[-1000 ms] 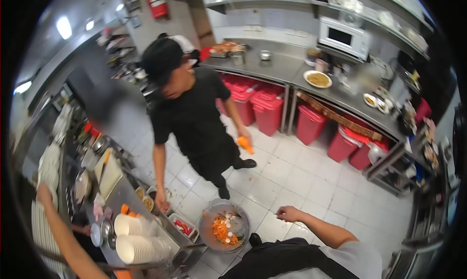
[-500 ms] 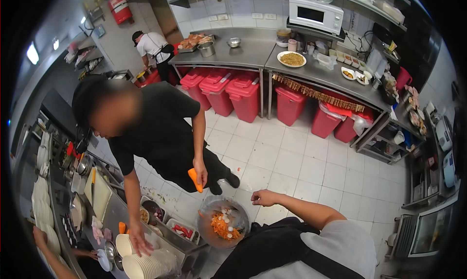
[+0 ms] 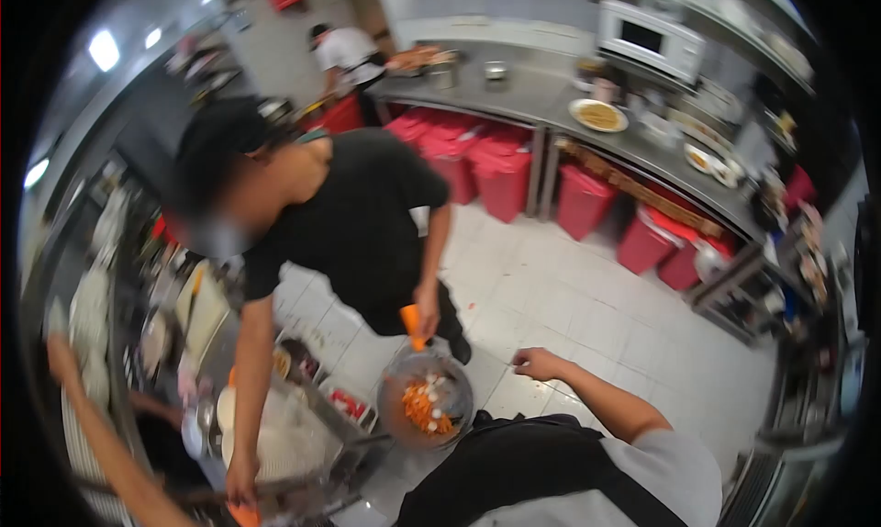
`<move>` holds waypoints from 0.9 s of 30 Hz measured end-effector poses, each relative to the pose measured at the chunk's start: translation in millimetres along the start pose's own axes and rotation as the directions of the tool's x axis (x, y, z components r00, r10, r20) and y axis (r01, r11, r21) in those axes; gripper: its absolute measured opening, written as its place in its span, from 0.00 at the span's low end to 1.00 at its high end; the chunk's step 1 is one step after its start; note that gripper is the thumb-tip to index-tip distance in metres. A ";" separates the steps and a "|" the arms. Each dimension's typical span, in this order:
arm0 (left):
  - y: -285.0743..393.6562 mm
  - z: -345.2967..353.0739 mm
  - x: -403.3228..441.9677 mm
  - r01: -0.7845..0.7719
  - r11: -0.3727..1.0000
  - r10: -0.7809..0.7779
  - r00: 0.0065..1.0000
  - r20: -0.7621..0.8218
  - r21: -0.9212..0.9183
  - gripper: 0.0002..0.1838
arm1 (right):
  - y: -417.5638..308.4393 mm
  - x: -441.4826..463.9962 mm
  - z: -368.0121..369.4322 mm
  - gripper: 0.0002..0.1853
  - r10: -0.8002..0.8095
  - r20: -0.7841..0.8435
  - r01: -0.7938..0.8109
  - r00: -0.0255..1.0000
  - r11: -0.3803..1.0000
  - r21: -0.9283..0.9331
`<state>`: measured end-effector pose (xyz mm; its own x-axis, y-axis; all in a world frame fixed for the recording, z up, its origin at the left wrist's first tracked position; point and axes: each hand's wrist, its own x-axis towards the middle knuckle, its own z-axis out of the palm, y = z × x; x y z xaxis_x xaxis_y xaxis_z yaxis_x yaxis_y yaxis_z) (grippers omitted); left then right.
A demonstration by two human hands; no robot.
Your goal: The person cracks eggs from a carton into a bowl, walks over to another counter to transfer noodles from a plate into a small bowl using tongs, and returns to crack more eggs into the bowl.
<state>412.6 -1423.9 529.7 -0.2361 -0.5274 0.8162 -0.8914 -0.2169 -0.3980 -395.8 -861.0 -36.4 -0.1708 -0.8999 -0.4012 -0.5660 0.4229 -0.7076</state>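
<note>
At the far left, my left hand point(image 3: 64, 362) is raised with its fingers closed against a blurred pale thing point(image 3: 57, 318), beside stacked white plates point(image 3: 78, 431). My right hand point(image 3: 541, 364) hangs over the floor tiles, fingers curled together; whether anything is between them cannot be seen. To its left is a clear-lined bin point(image 3: 390, 408) with orange shreds point(image 3: 424, 406) and white pieces inside. A tray of red pieces point(image 3: 347, 403) lies left of the bin.
A co-worker in black point(image 3: 353, 224) leans over the left counter, a carrot point(image 3: 413, 325) in one hand and an orange item point(image 3: 243, 513) at the other. Behind are red bins point(image 3: 583, 201), a steel counter point(image 3: 532, 86), a microwave point(image 3: 650, 40) and another person point(image 3: 347, 54).
The co-worker has moved left and bent over the counter, reaching down past the pale cup stacks. My left hand is higher beside the plates. The view has shifted.
</note>
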 end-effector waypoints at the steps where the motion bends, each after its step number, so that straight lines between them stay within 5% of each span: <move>1: 2.1 -15.4 5.8 0.030 0.999 -0.030 0.999 -0.009 -0.019 0.20 | 9.0 -1.2 0.2 0.20 -0.026 -0.008 0.026 1.000 1.000 -0.004; 4: 30.7 -93.8 14.5 0.095 0.995 -0.096 0.993 -0.068 -0.030 0.23 | 19.2 -14.1 -9.9 0.18 0.006 -0.002 -0.006 1.000 0.995 0.095; 7: 80.1 -226.6 4.2 0.039 0.994 -0.046 0.997 0.069 0.101 0.20 | 46.4 -35.9 -19.7 0.17 0.022 -0.032 -0.017 0.999 0.987 0.159; 10: 89.7 -265.9 9.8 0.107 0.927 -0.114 0.993 0.000 -0.360 0.20 | 71.7 -75.8 -40.9 0.19 -0.031 -0.084 0.044 0.996 0.986 0.160; 13: 243.2 -502.6 -64.1 0.059 0.960 -0.065 0.998 0.010 0.274 0.14 | 68.1 -138.7 -90.2 0.19 -0.012 -0.113 0.054 0.994 0.922 0.383; 14: 238.4 -521.5 -77.2 -0.310 0.949 0.316 0.916 -0.245 0.066 0.10 | 66.3 -160.1 -108.2 0.19 -0.023 -0.134 0.081 0.991 0.890 0.450; 15: 268.2 -565.3 -96.8 -0.410 0.903 0.346 0.872 -0.346 -0.129 0.07 | 60.9 -182.8 -129.0 0.18 -0.059 -0.168 0.137 0.984 0.857 0.497; 17: 321.3 -624.3 -132.8 -0.420 0.833 0.324 0.898 -0.298 -0.359 0.07 | 42.9 -229.1 -170.7 0.17 -0.156 -0.278 0.292 0.948 0.775 0.560; 19: 373.0 -657.6 -163.1 -0.553 0.556 0.426 0.831 -0.359 -0.621 0.08 | 14.5 -272.9 -208.2 0.21 -0.266 -0.405 0.476 0.875 0.634 0.610; 20: 403.1 -659.0 -176.6 -0.568 0.522 0.428 0.819 -0.381 -0.635 0.08 | 1.4 -292.7 -221.3 0.22 -0.282 -0.423 0.505 0.861 0.573 0.645; 22: 473.5 -661.0 -214.3 -0.463 0.024 0.642 0.687 -0.341 -0.886 0.12 | -6.4 -317.2 -241.4 0.24 -0.295 -0.455 0.541 0.840 0.503 0.674; 23: 516.1 -679.5 -244.1 -0.450 -0.103 0.541 0.723 -0.430 -0.887 0.15 | -7.1 -325.2 -245.4 0.28 -0.267 -0.449 0.522 0.853 0.455 0.721; 27: 643.4 -747.8 -322.4 -0.543 -0.348 0.685 0.409 -0.603 -0.764 0.08 | 41.3 -324.3 -238.4 0.43 -0.083 -0.304 0.314 0.949 0.335 0.889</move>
<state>-374.1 -779.1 323.7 -0.9404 0.1311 0.3137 0.1431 0.9896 0.0155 -556.0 -577.0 203.2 -0.3602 -0.9216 -0.1450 0.4736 -0.0467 -0.8795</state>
